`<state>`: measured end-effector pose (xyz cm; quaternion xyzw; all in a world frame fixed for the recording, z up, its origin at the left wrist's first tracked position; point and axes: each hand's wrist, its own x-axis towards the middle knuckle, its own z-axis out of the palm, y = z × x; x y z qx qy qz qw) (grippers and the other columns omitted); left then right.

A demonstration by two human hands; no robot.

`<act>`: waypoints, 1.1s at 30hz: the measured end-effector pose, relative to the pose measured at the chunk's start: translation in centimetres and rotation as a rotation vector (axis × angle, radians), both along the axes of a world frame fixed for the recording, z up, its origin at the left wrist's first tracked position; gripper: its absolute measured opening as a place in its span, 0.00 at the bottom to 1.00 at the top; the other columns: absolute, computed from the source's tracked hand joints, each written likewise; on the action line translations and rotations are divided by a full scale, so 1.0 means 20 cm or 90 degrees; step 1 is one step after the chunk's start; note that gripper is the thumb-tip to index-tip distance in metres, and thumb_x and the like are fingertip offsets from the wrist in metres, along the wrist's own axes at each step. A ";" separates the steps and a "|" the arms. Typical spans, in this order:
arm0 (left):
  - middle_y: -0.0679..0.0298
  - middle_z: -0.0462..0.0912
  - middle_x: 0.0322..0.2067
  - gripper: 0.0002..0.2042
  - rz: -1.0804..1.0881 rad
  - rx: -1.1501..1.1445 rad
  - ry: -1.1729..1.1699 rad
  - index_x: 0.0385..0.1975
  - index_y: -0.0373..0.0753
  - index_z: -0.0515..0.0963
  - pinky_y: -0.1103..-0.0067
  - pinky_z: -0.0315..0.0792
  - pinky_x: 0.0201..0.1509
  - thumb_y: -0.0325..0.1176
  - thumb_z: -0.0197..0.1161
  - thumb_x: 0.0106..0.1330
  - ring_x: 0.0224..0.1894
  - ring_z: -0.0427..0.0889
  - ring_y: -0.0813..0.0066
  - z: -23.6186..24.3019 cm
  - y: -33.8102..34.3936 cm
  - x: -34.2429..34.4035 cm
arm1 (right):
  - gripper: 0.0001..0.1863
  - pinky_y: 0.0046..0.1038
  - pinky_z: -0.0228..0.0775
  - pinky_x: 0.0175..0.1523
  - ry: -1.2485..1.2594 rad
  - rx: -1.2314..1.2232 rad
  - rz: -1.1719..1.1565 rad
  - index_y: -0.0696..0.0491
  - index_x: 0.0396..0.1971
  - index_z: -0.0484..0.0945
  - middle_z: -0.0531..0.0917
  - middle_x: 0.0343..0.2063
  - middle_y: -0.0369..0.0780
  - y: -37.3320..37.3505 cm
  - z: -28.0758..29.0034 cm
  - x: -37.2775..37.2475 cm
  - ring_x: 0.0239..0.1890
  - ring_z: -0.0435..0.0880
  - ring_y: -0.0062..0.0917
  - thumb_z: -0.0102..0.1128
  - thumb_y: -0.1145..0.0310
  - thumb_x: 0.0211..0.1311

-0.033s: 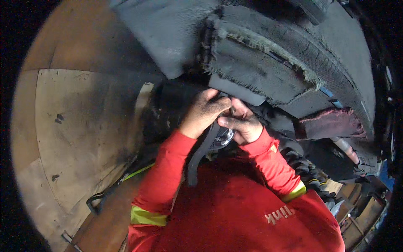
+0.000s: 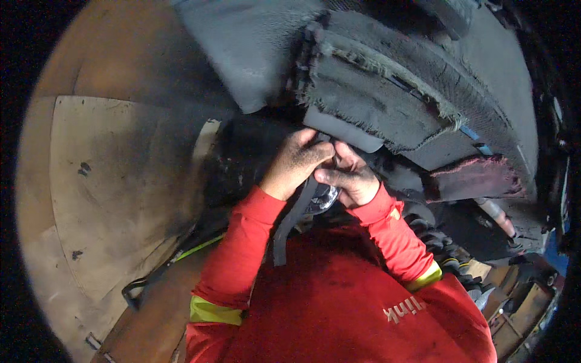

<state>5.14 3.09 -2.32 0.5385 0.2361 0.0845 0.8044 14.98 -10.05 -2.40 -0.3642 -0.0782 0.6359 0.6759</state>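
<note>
Well, the dark strap [image 2: 292, 219] hung from the curled-up left hand [image 2: 298, 160], its long way slanting down and a bit left toward the red shirt [image 2: 345, 296], beside the right hand [image 2: 356, 180] (its grip I couldn't tell), nearly the same as before.

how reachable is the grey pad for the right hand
Likely yes: the grey pad sits just beyond the right hand, with nothing visible between, though that hand seems busy beside the strap.
</note>
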 end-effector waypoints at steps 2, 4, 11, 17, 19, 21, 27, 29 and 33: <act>0.73 0.78 0.32 0.14 0.039 -0.073 -0.077 0.47 0.33 0.77 0.85 0.69 0.35 0.31 0.62 0.65 0.33 0.73 0.88 -0.03 -0.06 -0.03 | 0.36 0.24 0.79 0.45 -0.102 -0.022 0.019 0.46 0.65 0.65 0.79 0.46 0.36 -0.03 0.01 -0.03 0.41 0.82 0.24 0.66 0.85 0.57; 0.72 0.79 0.42 0.23 0.061 -0.140 -0.110 0.59 0.31 0.72 0.88 0.69 0.37 0.25 0.59 0.63 0.34 0.72 0.91 -0.03 -0.10 -0.10 | 0.53 0.25 0.77 0.53 -0.151 -0.032 0.034 0.49 0.74 0.47 0.77 0.50 0.38 -0.07 0.03 -0.08 0.46 0.80 0.22 0.72 0.82 0.53; 0.67 0.76 0.56 0.32 0.089 -0.270 -0.197 0.68 0.32 0.65 0.89 0.71 0.47 0.20 0.55 0.58 0.43 0.76 0.89 -0.04 -0.16 -0.19 | 0.64 0.30 0.61 0.69 -0.691 -0.112 0.116 0.60 0.74 0.34 0.68 0.65 0.51 -0.10 0.18 -0.15 0.67 0.66 0.27 0.78 0.70 0.49; 0.63 0.75 0.60 0.32 0.110 -0.229 -0.289 0.68 0.32 0.65 0.83 0.72 0.55 0.26 0.63 0.61 0.53 0.77 0.80 0.01 -0.18 -0.21 | 0.61 0.34 0.48 0.76 -1.020 -0.125 0.107 0.63 0.73 0.43 0.52 0.70 0.64 -0.14 0.22 -0.21 0.76 0.49 0.43 0.79 0.69 0.44; 0.61 0.78 0.58 0.30 0.124 -0.159 -0.208 0.66 0.32 0.67 0.80 0.73 0.54 0.33 0.66 0.63 0.52 0.79 0.78 0.06 -0.19 -0.23 | 0.56 0.34 0.51 0.75 -1.005 -0.119 0.069 0.62 0.71 0.52 0.55 0.70 0.61 -0.14 0.20 -0.23 0.75 0.52 0.45 0.79 0.68 0.43; 0.59 0.81 0.54 0.29 0.143 -0.062 -0.131 0.64 0.32 0.70 0.78 0.75 0.53 0.37 0.68 0.64 0.51 0.81 0.76 0.12 -0.18 -0.22 | 0.53 0.34 0.53 0.74 -1.000 -0.106 0.051 0.62 0.69 0.57 0.57 0.70 0.59 -0.13 0.18 -0.24 0.74 0.54 0.45 0.79 0.68 0.42; 0.47 0.85 0.37 0.19 0.106 0.438 0.063 0.51 0.35 0.79 0.68 0.78 0.44 0.40 0.67 0.65 0.39 0.86 0.52 0.25 -0.07 -0.15 | 0.38 0.29 0.64 0.67 -0.662 -0.071 0.034 0.57 0.63 0.70 0.78 0.57 0.38 -0.08 0.16 -0.22 0.62 0.73 0.23 0.75 0.77 0.49; 0.48 0.84 0.33 0.16 0.074 0.513 0.113 0.46 0.39 0.81 0.63 0.77 0.40 0.42 0.65 0.65 0.36 0.84 0.46 0.28 -0.04 -0.14 | 0.39 0.30 0.64 0.67 -0.480 0.004 0.045 0.57 0.65 0.68 0.77 0.58 0.37 -0.06 0.15 -0.22 0.63 0.72 0.23 0.74 0.80 0.49; 0.50 0.85 0.29 0.15 0.042 0.497 0.173 0.43 0.40 0.83 0.64 0.76 0.36 0.43 0.64 0.66 0.33 0.85 0.49 0.29 -0.02 -0.12 | 0.42 0.32 0.65 0.67 -0.194 0.042 0.053 0.56 0.67 0.65 0.75 0.60 0.36 -0.03 0.12 -0.21 0.64 0.70 0.24 0.71 0.86 0.48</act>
